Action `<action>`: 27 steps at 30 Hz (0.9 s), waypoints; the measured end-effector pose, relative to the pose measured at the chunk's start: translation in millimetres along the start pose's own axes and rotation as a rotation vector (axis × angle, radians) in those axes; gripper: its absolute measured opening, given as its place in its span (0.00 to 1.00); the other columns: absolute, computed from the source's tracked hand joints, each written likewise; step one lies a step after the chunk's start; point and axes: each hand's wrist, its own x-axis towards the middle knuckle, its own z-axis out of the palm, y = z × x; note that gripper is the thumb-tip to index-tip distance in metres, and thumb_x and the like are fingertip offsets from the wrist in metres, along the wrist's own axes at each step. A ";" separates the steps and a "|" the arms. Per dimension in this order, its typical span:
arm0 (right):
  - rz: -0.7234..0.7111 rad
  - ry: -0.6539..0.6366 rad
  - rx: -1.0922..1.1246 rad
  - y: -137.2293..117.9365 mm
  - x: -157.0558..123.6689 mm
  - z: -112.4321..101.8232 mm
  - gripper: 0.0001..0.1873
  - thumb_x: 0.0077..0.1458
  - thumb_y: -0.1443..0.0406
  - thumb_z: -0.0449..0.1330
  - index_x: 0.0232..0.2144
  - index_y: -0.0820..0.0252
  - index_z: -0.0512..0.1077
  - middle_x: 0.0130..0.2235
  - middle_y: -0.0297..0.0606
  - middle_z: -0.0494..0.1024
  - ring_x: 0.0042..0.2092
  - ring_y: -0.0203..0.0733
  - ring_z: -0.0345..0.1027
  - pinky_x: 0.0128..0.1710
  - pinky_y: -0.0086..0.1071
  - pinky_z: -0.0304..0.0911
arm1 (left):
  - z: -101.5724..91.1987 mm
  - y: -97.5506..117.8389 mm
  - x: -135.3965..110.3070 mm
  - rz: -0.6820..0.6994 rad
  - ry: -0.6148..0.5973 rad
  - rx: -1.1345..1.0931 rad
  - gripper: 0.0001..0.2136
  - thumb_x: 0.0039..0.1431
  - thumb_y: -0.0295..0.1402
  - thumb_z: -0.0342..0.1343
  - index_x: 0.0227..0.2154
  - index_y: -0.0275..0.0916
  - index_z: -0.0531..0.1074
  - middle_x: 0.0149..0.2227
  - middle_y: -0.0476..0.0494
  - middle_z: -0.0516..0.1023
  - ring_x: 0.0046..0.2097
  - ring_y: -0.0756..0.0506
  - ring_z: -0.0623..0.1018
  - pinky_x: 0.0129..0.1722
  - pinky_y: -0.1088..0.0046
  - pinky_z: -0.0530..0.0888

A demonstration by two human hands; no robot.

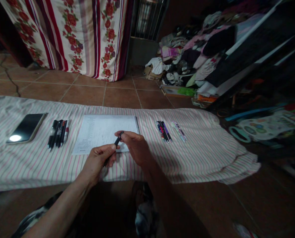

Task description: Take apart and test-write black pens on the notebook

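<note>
A black pen [117, 140] is held between both hands, above the near edge of a spiral notebook [105, 127]. My left hand [98, 162] is closed around its lower part. The fingertips of my right hand [137, 145] pinch its upper end. Part of the pen is hidden by the fingers. The notebook lies open at a pale page with faint print, its wire binding on the right. To its left lies a row of several dark pens [57, 134]. On its right are a group of dark and purple pens [163, 131] and some lighter slim pens [179, 131].
A striped cloth [207, 148] covers the low surface. A smartphone [27, 127] lies at its left, reflecting a light. Beyond are a tiled floor [88, 92], a flowered curtain [88, 36] and a heap of clothes [187, 56]. Dark slanted panels stand at the right.
</note>
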 end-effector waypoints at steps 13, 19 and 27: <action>0.033 0.169 0.010 7.8 -2.3 15.5 0.15 0.50 0.56 0.56 0.33 0.59 0.76 0.33 0.36 0.77 0.36 0.38 0.68 0.38 0.32 0.61 | -2.2 -11.4 2.2 0.389 0.327 0.564 0.13 0.50 0.40 0.55 0.34 0.40 0.77 0.20 0.50 0.70 0.24 0.49 0.68 0.26 0.76 0.62; 0.051 0.183 0.027 9.5 1.3 1.6 0.15 0.48 0.56 0.58 0.32 0.60 0.76 0.32 0.37 0.76 0.35 0.38 0.67 0.37 0.31 0.60 | 3.0 -7.0 4.1 0.275 0.130 0.288 0.15 0.49 0.41 0.55 0.36 0.37 0.76 0.21 0.50 0.70 0.23 0.51 0.66 0.26 0.75 0.65; 0.085 0.252 0.106 9.6 7.9 -3.6 0.14 0.46 0.56 0.59 0.31 0.59 0.76 0.34 0.37 0.77 0.36 0.37 0.67 0.38 0.31 0.61 | 4.6 -8.0 2.8 0.108 -0.004 -0.009 0.25 0.46 0.35 0.59 0.49 0.34 0.68 0.36 0.41 0.77 0.29 0.50 0.72 0.30 0.73 0.67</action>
